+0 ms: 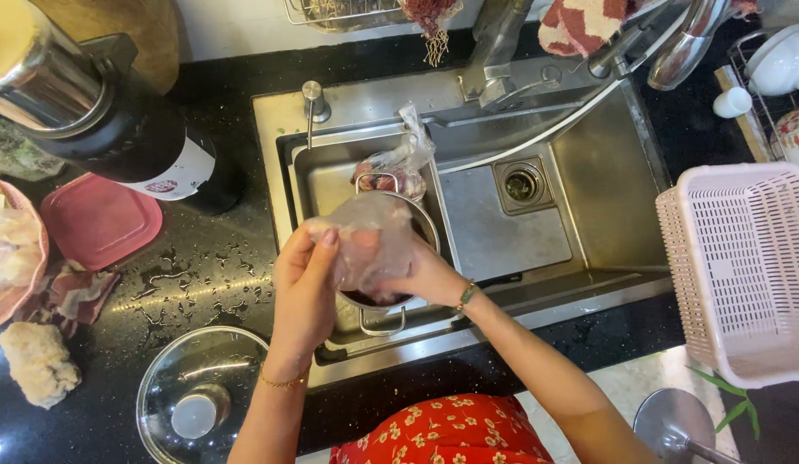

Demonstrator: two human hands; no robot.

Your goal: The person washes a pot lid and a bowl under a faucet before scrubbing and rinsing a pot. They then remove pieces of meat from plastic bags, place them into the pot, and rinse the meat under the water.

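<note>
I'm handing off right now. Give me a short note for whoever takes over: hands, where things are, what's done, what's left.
Left hand: gripping the clear plastic bag from its left side.
Right hand: holding the same bag from the right and underneath.
The bag hangs over a steel pot standing in the sink; something dark shows in the pot. A second knotted bag of reddish contents lies just behind the pot.
Glass lid sits on the wet counter, off the pot.
Done: pot in the sink, lid off.
Left: the second bag is unopened.

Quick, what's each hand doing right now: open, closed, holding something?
Left hand: closed on the clear plastic bag, held over the steel pot in the sink.
Right hand: gripping the same bag from the other side.
</note>
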